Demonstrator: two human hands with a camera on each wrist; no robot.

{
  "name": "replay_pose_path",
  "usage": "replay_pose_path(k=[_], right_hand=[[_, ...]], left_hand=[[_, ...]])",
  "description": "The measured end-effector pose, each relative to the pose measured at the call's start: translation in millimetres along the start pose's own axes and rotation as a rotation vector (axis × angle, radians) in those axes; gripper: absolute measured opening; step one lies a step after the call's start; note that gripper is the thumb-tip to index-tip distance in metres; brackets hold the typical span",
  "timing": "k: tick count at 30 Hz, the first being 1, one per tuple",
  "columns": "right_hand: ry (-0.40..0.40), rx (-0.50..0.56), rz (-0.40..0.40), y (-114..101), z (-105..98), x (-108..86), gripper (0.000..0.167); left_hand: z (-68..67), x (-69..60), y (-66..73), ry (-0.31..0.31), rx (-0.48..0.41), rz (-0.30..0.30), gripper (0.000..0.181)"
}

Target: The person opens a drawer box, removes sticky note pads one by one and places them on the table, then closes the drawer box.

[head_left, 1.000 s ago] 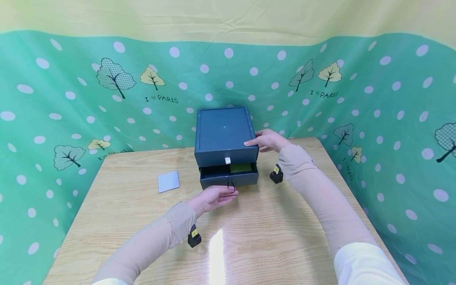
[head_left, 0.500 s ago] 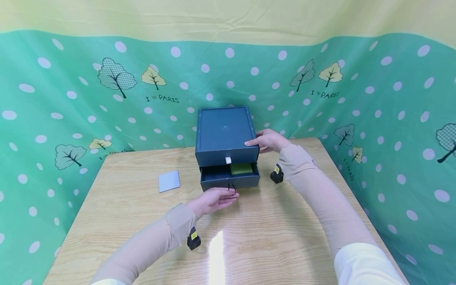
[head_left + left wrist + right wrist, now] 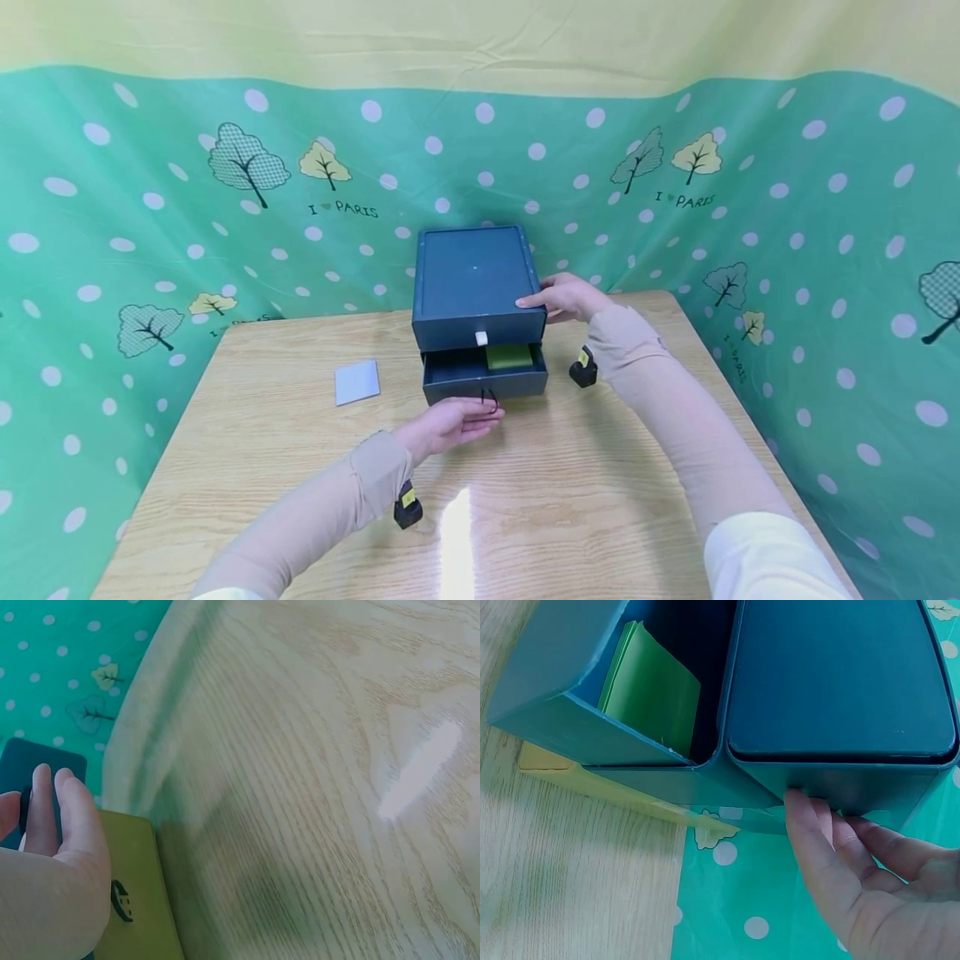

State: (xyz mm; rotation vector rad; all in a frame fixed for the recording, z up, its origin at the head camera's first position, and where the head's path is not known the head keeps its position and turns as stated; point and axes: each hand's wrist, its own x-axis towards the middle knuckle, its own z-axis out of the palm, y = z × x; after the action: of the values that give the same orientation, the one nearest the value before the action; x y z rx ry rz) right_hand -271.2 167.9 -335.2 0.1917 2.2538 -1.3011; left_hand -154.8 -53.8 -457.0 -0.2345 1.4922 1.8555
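Note:
A dark blue drawer cabinet stands at the back of the table, its upper drawer closed, with a white knob. Below, another dark blue drawer is pulled partway out, and a stack of green square sheets lies in its right part. My left hand holds the black loop pull on that drawer's front, the loop passing between thumb and fingers. My right hand braces the cabinet's right side, thumb at the top edge; in the right wrist view its fingertips press the side wall.
A pale blue square pad lies on the wooden table left of the cabinet. An olive-yellow unit with a dark pull sits beneath the dark drawers. A green dotted curtain hangs close behind and at both sides.
The lower drawer has slid a little further out toward me, drawn by my left hand, baring more of the green sheets. Most of this came in the first half second. My right hand keeps its place.

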Motion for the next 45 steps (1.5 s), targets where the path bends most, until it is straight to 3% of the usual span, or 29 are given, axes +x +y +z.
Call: replay_pose_path(k=[13,23,32,45], right_hand=[[-0.004,-0.001,-0.001,-1.8,-0.1,-3.2,0.088],[-0.003,0.000,0.008,-0.3,0.5,-1.4,0.088],[-0.006,0.002,0.006,-2.0,0.6,-2.6,0.088],[-0.008,0.012,0.001,-0.5,0.9,-0.6,0.087]], left_hand=[[-3.3,-2.3,-3.3,-0.079,0.070,-0.005,0.035],[-3.8,-5.5,-3.8,-0.081,0.135,0.000,0.027],[-4.5,-8.3,-4.7,-0.083,0.164,-0.002,0.036],[2.8,-19.5,-13.7,-0.089,0.161,-0.021,0.034]])
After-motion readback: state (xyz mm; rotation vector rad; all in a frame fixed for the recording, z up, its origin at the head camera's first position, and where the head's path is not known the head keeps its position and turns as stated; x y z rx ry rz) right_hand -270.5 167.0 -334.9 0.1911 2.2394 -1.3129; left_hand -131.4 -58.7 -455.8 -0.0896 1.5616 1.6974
